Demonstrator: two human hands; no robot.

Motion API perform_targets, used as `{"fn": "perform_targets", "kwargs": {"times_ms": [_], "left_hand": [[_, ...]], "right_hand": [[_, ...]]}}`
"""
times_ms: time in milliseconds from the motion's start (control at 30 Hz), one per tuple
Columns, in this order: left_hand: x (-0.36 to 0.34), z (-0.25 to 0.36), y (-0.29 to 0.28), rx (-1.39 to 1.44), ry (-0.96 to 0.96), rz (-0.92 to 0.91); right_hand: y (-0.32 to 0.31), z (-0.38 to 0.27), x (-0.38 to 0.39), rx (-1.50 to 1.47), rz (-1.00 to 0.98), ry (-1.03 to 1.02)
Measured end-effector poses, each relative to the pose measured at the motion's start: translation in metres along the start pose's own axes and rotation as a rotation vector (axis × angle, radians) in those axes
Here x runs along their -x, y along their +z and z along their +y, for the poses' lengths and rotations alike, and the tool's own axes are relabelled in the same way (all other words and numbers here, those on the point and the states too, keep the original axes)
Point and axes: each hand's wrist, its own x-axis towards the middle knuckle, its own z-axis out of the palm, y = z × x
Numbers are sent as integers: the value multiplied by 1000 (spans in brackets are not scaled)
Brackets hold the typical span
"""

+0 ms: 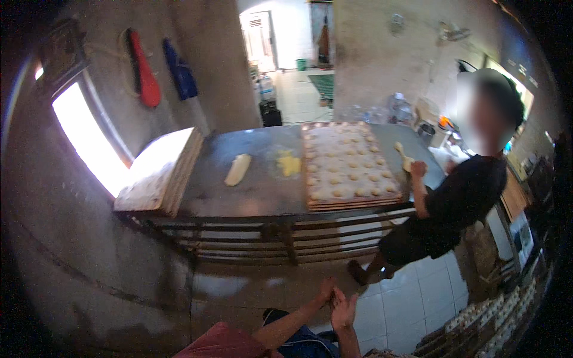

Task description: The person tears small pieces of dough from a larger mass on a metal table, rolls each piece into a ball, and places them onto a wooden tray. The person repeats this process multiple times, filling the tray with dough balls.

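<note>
Low in the head view, my left hand (324, 292) and my right hand (344, 309) meet over the tiled floor, fingers touching each other. Neither holds anything that I can make out. They are well short of the long metal table (256, 191). On that table lie a log of pale dough (237, 169), a yellow lump in a clear wrap (289, 163), and a wooden board (310, 206) covered with several small dough pieces (349, 161).
Another person in a black shirt (459, 200) stands at the table's right end, one hand by the board. A stack of wooden boards (160, 170) sits on the table's left end. Racks of dough pieces (495, 316) stand at the lower right. A doorway (262, 42) opens behind.
</note>
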Motion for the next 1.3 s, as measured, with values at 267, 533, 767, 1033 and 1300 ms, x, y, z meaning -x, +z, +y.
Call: {"fn": "perform_targets", "kwargs": {"times_ms": [267, 533, 767, 1033, 1300], "left_hand": [[148, 125, -198, 871, -73, 26], [144, 221, -277, 711, 428, -110], [90, 239, -312, 617, 439, -90], [-7, 292, -382, 540, 475, 407], [-67, 372, -381, 301, 832, 492]], "right_hand": [[222, 122, -97, 1197, -8, -251], [290, 68, -289, 1564, -361, -580], [252, -31, -491, 1820, 71, -519], [276, -42, -489, 1853, -56, -484], [412, 48, -419, 726, -835, -281]]}}
